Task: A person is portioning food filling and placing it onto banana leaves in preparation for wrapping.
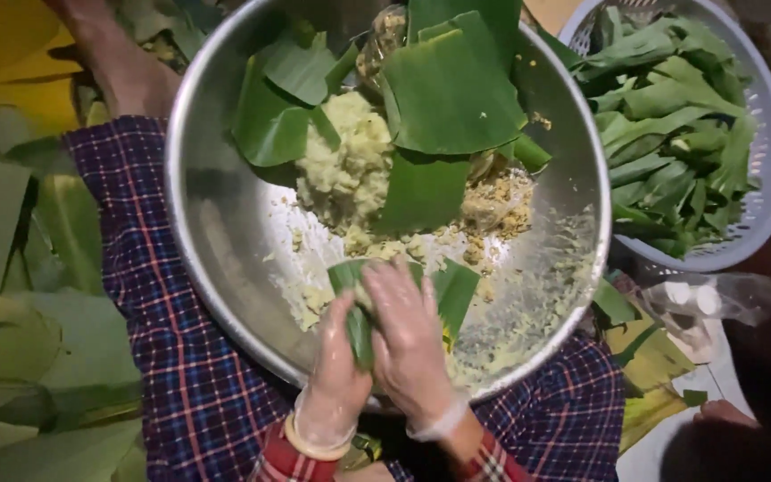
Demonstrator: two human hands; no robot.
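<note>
Leaf-strewn floor surrounds the steel bowl on your lap; at its near rim, your gloved left hand and right hand clasp a folded green leaf parcel.

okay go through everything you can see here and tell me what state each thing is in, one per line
left hand: gloved, gripping the leaf parcel
right hand: gloved, pressing on the leaf parcel
leaf parcel: partly folded, held over the bowl
metal bowl: smeared, partly filled
yellow filling: mounded, partly covered by leaves
white basket: full of cut leaves
</note>
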